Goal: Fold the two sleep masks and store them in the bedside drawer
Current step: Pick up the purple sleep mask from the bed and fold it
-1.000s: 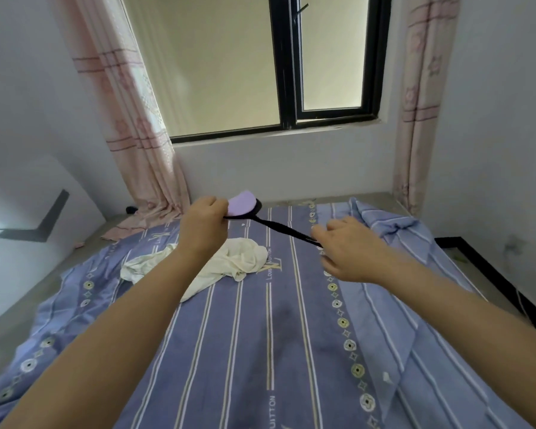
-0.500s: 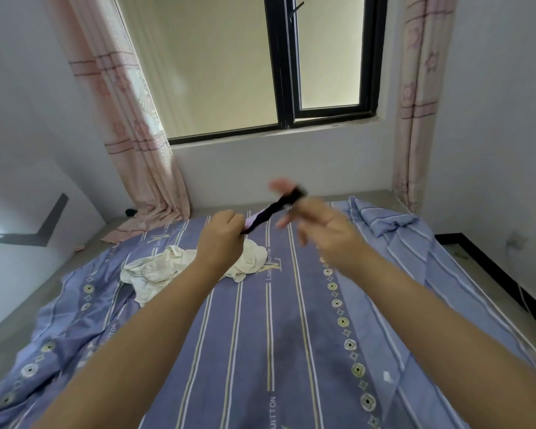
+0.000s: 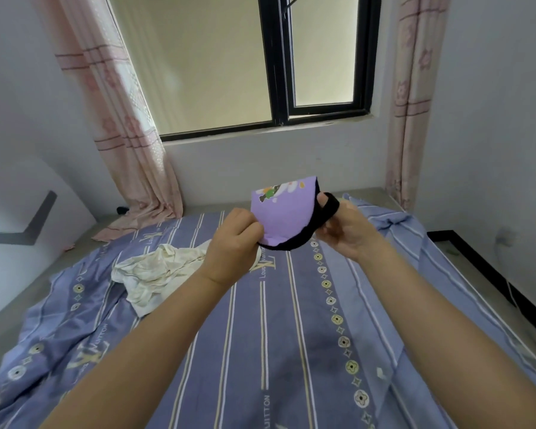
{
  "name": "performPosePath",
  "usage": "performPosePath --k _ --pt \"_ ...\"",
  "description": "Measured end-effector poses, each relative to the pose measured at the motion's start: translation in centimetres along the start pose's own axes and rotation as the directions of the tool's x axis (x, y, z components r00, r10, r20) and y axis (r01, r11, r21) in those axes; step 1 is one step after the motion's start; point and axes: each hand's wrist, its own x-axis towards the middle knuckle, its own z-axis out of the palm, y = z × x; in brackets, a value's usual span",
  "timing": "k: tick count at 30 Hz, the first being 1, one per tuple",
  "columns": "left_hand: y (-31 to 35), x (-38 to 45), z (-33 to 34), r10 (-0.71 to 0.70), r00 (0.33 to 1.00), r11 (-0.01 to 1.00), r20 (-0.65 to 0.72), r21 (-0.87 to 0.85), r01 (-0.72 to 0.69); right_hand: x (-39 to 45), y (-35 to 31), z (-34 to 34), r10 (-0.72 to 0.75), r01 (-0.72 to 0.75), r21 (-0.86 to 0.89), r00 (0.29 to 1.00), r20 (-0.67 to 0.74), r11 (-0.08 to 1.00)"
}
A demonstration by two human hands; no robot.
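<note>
Above the striped bed [image 3: 291, 335], left hand [image 3: 232, 246] pinches the purple sleep mask [image 3: 283, 215] at its 8 o'clock edge, right hand [image 3: 347, 230] closed on its black strap [image 3: 319, 224]; folding appears underway, wrapping the strap likely next.

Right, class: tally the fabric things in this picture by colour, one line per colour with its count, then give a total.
Purple: 1, the sleep mask, held up by the left hand and right hand
Blue: 1, the striped bedsheet
White: 1, the crumpled cloth lying on the sheet
Pink: 2, the left curtain and right curtain
Total: 5
</note>
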Motion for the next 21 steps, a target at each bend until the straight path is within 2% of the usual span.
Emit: performPosePath --k 2,4,6,7,8,9,10,11,12,13,14,15,18,20,21 --pt "-0.4 -0.3 0.1 -0.023 0.998 0.999 0.053 0.042 0.021 -0.2 -0.1 -0.1 -0.024 0.022 -0.048 0.999 -0.037 0.999" --pt "-0.5 -0.5 0.1 0.087 0.988 0.989 0.131 0.105 -0.101 -0.5 0.3 0.0 -0.036 0.019 -0.166 0.995 -0.095 0.986" --pt "-0.2 -0.6 -0.1 0.223 0.947 0.961 0.232 0.112 -0.253 -0.5 0.8 0.0 -0.040 0.016 -0.157 0.988 -0.149 0.988" --pt "-0.1 -0.6 -0.1 0.213 0.946 0.968 0.243 0.082 -0.239 -0.5 1.0 0.0 -0.034 0.008 -0.146 0.983 -0.179 0.989" --pt "0.2 -0.6 0.1 0.105 0.971 0.994 0.216 0.014 -0.110 -0.4 1.1 -0.1 -0.037 0.006 -0.149 0.978 -0.204 0.989" --pt "0.5 -0.6 0.3 -0.107 0.979 0.986 0.173 -0.106 0.126 -0.4 1.2 -0.3 -0.044 0.008 -0.164 0.975 -0.217 0.986" --pt "0.9 -0.4 0.4 -0.417 0.891 0.847 0.179 -0.281 0.452 -0.4 1.3 -0.5 -0.050 0.009 -0.185 0.975 -0.219 0.983" --pt "1.6 0.1 0.2 -0.679 0.672 0.533 0.294 -0.432 0.728 -0.5 1.4 -0.5 -0.055 0.010 -0.210 0.977 -0.208 0.978" --pt "2.2 0.2 0.3 -0.753 0.446 0.174 0.485 -0.507 0.844 -0.5 1.5 -0.5 -0.057 0.012 -0.232 0.980 -0.189 0.973" --pt "2.5 0.2 0.4 -0.716 0.300 -0.079 0.630 -0.500 0.862 -0.4 1.8 -0.4 -0.060 0.016 -0.257 0.984 -0.165 0.966" --pt "2.8 0.1 0.5 -0.674 0.270 -0.129 0.688 -0.470 0.873 -0.4 2.1 -0.2 -0.065 0.021 -0.285 0.987 -0.146 0.958" --pt "3.2 0.0 0.6 -0.662 0.307 -0.072 0.684 -0.465 0.882 -0.5 2.3 -0.1 -0.070 0.026 -0.310 0.989 -0.132 0.950" --pt "3.9 -0.3 -0.2 -0.656 0.497 0.224 0.567 -0.483 0.846 -1.0 2.5 0.2 -0.077 0.050 -0.262 0.993 -0.092 0.964" --pt "3.7 -0.2 -1.1 -0.529 0.564 0.346 0.634 -0.446 0.826 -1.6 2.2 0.2 -0.042 0.029 -0.229 0.998 -0.048 0.973" --pt "3.5 -0.3 -1.7 -0.481 0.565 0.417 0.670 -0.393 0.820 -1.9 2.1 0.4 -0.005 0.003 -0.267 1.000 -0.008 0.964"
